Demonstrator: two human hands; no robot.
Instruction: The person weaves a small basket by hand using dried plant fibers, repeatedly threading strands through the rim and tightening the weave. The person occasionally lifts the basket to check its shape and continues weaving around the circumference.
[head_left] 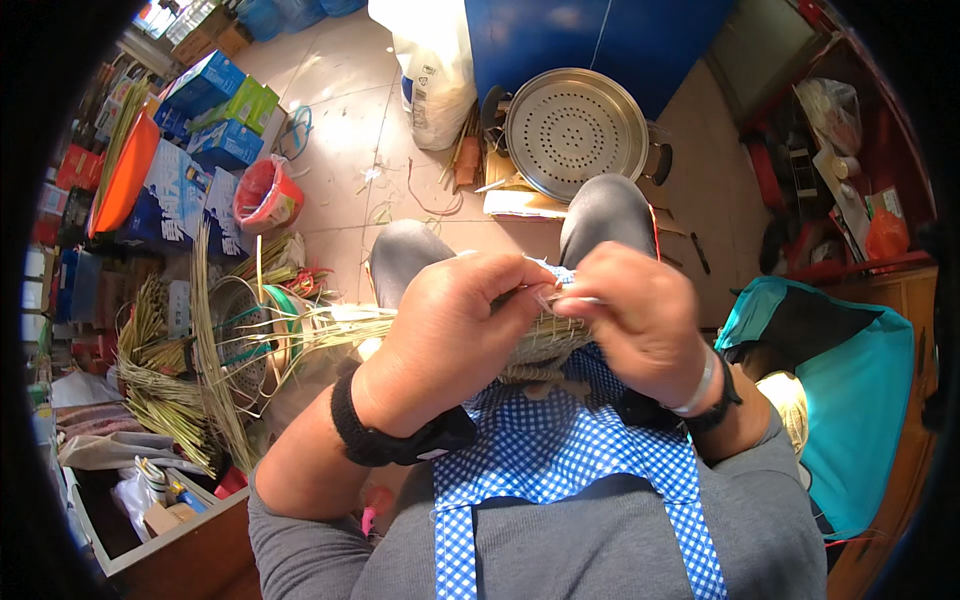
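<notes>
Over my lap, my left hand point(440, 325) and my right hand point(642, 315) meet, each closed in a pinch. A small, pale, thin thing shows between the fingertips, too small to name. A scrap of blue-and-white checked cloth point(562, 274) peeks out just beyond them; whether either hand grips it I cannot tell. Under the hands lies a woven straw piece point(545, 348), partly hidden by them. Long loose straw strands point(335, 328) reach out from it to the left, passing below my left hand. A blue checked apron point(570, 440) covers my front.
Bundles of straw point(165, 390) stand at the left, near a red bucket point(268, 194) and stacked boxes. Ahead, a perforated steamer pot point(577, 130) sits on cardboard beside a white sack point(435, 90). A teal fabric bag point(855, 400) is at my right, an open drawer point(150, 530) lower left.
</notes>
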